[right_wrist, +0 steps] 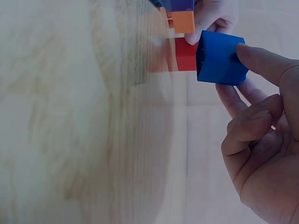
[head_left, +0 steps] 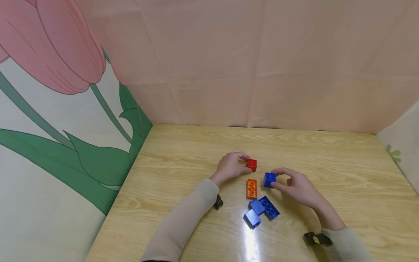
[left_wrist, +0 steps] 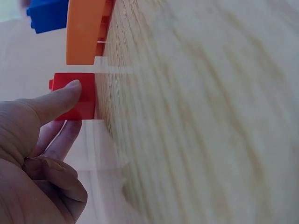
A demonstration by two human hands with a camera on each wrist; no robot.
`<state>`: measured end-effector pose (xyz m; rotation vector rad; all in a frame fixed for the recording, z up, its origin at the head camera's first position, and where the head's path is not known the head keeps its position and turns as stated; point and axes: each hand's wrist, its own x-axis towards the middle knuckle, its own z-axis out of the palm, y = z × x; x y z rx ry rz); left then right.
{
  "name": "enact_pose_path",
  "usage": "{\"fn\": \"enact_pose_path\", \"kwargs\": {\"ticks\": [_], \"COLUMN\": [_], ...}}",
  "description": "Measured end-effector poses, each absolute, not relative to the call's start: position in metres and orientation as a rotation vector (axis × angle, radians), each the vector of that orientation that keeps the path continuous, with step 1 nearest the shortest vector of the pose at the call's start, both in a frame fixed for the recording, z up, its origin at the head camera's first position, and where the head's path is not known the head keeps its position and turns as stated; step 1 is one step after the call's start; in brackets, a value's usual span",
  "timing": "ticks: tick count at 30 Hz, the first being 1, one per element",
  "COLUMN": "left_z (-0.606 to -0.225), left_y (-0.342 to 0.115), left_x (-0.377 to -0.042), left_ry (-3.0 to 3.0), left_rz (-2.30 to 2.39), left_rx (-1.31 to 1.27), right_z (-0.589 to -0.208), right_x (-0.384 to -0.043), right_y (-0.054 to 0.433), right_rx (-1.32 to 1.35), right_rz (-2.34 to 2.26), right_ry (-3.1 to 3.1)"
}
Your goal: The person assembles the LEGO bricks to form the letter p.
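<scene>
A red block (head_left: 251,165) rests on the bench (head_left: 183,156), pinched by the left hand (head_left: 230,166); the right hand (head_left: 298,187) pinches a blue block (head_left: 270,180) just above the bench; nearer the person lie an orange brick (head_left: 251,188) and three blue bricks (head_left: 256,206)

at the lower left of the left wrist view, the left hand (left_wrist: 22,142) pinches a red brick (left_wrist: 86,93), the thumb laid across its near face, two fingertips showing just below it and the other fingers folded towards the palm. just above the red brick and apart from it stands an orange brick (left_wrist: 84,35), its knobs turned to the wood-grained desk (left_wrist: 201,112), which fills the right side, while a blue brick (left_wrist: 50,16) hangs at the upper left against a pale backdrop (left_wrist: 28,63).
</scene>
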<state>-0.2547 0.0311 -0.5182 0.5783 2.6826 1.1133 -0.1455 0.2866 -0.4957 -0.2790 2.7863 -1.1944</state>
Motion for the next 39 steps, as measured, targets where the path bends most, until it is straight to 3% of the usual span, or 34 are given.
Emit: {"fn": "enact_pose_path", "kwargs": {"ticks": [39], "left_z": [-0.515], "left_y": [0.031], "left_x": [-0.257], "left_ry": [2.678], "left_rz": [1.096], "left_rx": [0.544], "right_z": [-0.499], "right_x": [-0.211], "right_y": [0.259], "right_rx": [-0.32], "right_rz": [-1.382], "right_ry": [2.814]}}
